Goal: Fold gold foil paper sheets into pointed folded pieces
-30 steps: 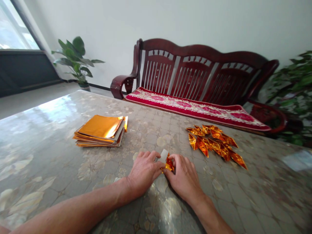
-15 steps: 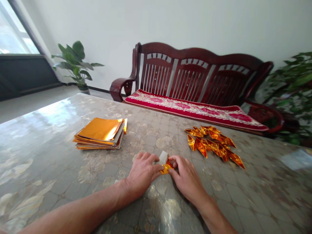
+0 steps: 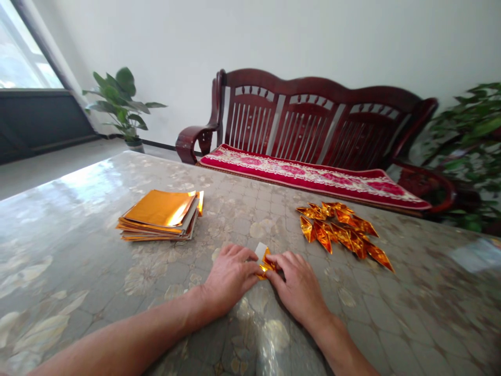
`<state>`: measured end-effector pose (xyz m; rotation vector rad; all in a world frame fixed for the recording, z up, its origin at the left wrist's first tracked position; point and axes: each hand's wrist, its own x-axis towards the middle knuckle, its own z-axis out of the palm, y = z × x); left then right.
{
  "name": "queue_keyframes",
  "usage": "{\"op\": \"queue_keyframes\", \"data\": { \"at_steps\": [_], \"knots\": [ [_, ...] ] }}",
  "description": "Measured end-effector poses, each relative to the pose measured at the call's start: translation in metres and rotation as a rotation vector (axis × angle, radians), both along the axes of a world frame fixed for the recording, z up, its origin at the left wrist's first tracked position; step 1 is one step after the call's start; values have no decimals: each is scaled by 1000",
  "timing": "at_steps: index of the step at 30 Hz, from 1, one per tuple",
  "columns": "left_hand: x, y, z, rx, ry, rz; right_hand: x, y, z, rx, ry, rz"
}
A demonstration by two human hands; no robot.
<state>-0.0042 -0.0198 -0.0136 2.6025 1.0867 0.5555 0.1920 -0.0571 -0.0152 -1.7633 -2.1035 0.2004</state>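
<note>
A small piece of gold foil paper (image 3: 264,259) with a white back lies on the table (image 3: 78,261), partly folded. My left hand (image 3: 230,277) and my right hand (image 3: 297,284) meet over it, fingertips pinched on its edges from either side. Most of the paper is hidden under the fingers. A stack of flat gold foil sheets (image 3: 162,214) lies to the left of my hands. A heap of several folded gold foil pieces (image 3: 342,232) lies to the right, a little farther back.
The table has a glossy floral cover. Behind it stands a dark red wooden bench (image 3: 313,125) with a red patterned cushion (image 3: 309,175). A potted plant (image 3: 119,104) is at the back left, and more foliage (image 3: 473,151) at the right.
Both hands stay on the foil paper. The white flap that stood up between the fingers now lies lower, and the right fingers have closed further over the piece.
</note>
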Motion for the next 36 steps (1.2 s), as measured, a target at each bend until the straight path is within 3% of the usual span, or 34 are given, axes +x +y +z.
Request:
{"op": "queue_keyframes", "data": {
  "at_steps": [14,36],
  "knots": [
    [4,5,4,-87,-10,72,-13,-4,1,-4,-62,-125],
    [8,3,2,-106,-13,127,-4,-2,2,-39,0,-63]
  ]
}}
